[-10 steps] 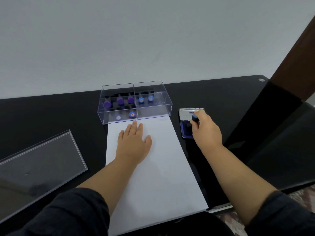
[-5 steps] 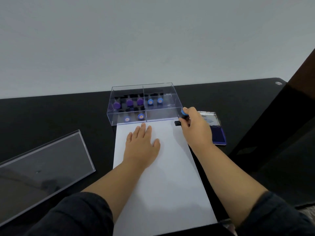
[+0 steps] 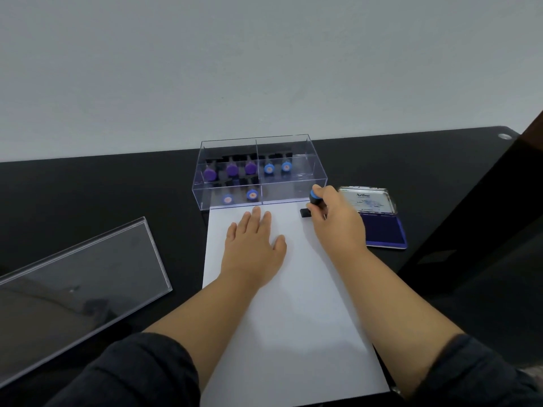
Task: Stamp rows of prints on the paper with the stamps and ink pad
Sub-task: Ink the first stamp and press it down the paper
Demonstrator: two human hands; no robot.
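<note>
L hand (image 3: 255,248) flat on paper (image 3: 296,312) | R hand (image 3: 338,218) grips stamp (image 3: 315,201) | black table (image 3: 117,195), grey wall (image 3: 264,60)

A black glossy table (image 3: 117,195) spans the view and meets a plain pale grey wall (image 3: 264,69) behind it. A clear acrylic lid (image 3: 73,286) lies flat on the table's left part, reflecting dimly. A small round metal fitting (image 3: 504,136) sits near the table's far right corner. A dark brown slanted panel (image 3: 533,133) rises at the right edge.
</note>
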